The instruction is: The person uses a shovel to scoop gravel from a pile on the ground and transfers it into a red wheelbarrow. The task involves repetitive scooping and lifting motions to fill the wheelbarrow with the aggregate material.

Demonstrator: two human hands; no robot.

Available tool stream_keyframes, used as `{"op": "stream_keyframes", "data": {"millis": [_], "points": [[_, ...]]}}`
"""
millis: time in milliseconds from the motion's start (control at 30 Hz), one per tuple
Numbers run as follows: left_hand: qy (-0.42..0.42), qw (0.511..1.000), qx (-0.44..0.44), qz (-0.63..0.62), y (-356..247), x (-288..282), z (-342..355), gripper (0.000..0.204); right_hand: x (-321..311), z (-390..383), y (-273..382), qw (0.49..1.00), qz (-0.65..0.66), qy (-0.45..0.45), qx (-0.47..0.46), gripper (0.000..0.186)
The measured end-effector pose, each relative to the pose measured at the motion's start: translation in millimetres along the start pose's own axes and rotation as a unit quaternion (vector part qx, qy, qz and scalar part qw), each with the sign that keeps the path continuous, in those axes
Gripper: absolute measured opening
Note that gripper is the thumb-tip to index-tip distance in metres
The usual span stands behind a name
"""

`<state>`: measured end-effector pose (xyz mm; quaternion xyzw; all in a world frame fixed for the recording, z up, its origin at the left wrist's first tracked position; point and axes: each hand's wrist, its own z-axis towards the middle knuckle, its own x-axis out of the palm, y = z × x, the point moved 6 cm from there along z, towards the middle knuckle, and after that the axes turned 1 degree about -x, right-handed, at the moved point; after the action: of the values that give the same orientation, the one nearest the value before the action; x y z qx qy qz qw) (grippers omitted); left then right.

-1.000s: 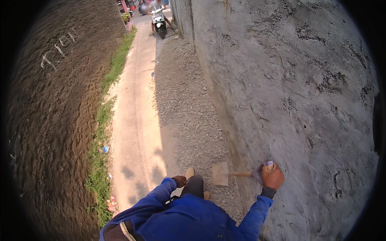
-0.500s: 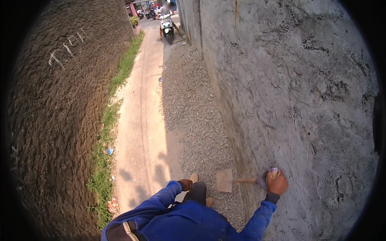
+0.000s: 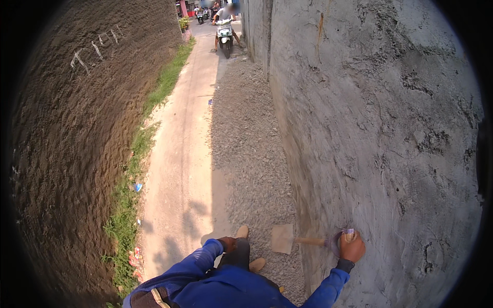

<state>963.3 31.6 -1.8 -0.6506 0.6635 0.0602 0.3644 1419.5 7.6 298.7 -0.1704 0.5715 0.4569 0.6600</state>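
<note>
My right hand [image 3: 353,247] is closed round the D-shaped grip of a shovel [image 3: 310,241], close beside the rough grey wall. Its wooden shaft slants away to the left, ending in a flat, square, pale blade [image 3: 282,238] over the gravel. I cannot tell whether the blade touches the ground. My left hand [image 3: 227,244] hangs by my dark trouser leg, with its fingers too dark and small to make out. Below it show my tan shoes [image 3: 242,232], on the gravel strip's edge.
A grey plastered wall [image 3: 380,128] rises close on my right, with a gravel strip [image 3: 249,133] along its foot. The sunlit path [image 3: 179,143] runs ahead. Grass [image 3: 136,205] with litter borders a brown wall [image 3: 82,143]. At the far end a person sits on a white motorbike [image 3: 225,38].
My view has shifted a little, so the far motorbike and path end appear farther right. My feet and left hand sit slightly farther left in the picture. The right hand keeps hold of the shovel.
</note>
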Motion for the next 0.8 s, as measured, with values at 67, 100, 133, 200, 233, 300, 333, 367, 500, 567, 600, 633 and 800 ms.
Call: {"op": "stream_keyframes", "data": {"millis": [67, 100, 133, 200, 233, 300, 333, 367, 500, 567, 600, 633, 800], "points": [[-0.04, 0.998, -0.009, -0.04, -8.4, -4.7, -11.5, 0.039, -2.0, -1.9, -4.8, 1.0, -0.011, 0.003, 0.003, 0.036], [-0.064, 0.996, -0.01, -0.06, -7.3, -7.5, -18.3, 0.038, -2.8, -1.4, -5.4, 1.0, -0.015, 0.005, 0.005, 0.036], [-0.087, 0.993, -0.015, -0.08, 0.1, -8.2, -26.0, 0.038, -1.7, -2.0, -4.0, 1.0, -0.016, 0.01, 0.006, 0.037], [-0.121, 0.985, -0.019, -0.123, 26.2, 1.8, -36.3, 0.034, -2.9, -3.4, 2.1, 1.0, -0.02, 0.002, 0.003, 0.037], [-0.135, 0.98, -0.021, -0.144, 42.1, 9.2, -43.3, 0.033, -2.9, -6.0, 4.4, 1.0, -0.023, -0.001, 0.002, 0.037], [-0.129, 0.976, -0.057, -0.168, 76.0, 20.5, -54.6, 0.034, 1.9, -5.3, 4.4, 1.0, -0.029, -0.002, 0.001, 0.037], [-0.126, 0.973, -0.073, -0.179, 94.6, 26.0, -61.3, 0.035, 3.7, -4.3, 3.9, 0.999, -0.032, -0.006, 0.0, 0.037], [-0.113, 0.973, -0.103, -0.172, 113.8, 38.4, -75.0, 0.035, 4.3, -5.8, 2.6, 1.0, -0.03, -0.003, -0.006, 0.037], [-0.083, 0.966, -0.194, -0.15, 149.2, 29.5, -104.7, 0.035, 4.1, -7.1, -6.7, 0.998, -0.059, 0.0, 0.004, 0.039], [-0.158, 0.935, -0.21, -0.239, 190.5, 22.7, -127.7, 0.035, 8.1, -6.9, -0.1, 0.998, -0.07, 0.007, 0.005, 0.04], [-0.207, 0.917, -0.213, -0.265, 200.5, 11.2, -136.8, 0.034, 8.0, -7.4, 0.5, 0.997, -0.072, 0.002, 0.007, 0.041], [-0.279, 0.909, -0.183, -0.247, 197.6, -10.1, -143.7, 0.033, 7.0, -8.6, -2.4, 0.997, -0.079, -0.006, 0.013, 0.042], [-0.4, 0.709, -0.14, -0.563, 234.0, 26.4, -175.1, 0.029, 22.8, -3.7, -5.4, 0.996, -0.087, 0.012, -0.004, 0.043]]}}
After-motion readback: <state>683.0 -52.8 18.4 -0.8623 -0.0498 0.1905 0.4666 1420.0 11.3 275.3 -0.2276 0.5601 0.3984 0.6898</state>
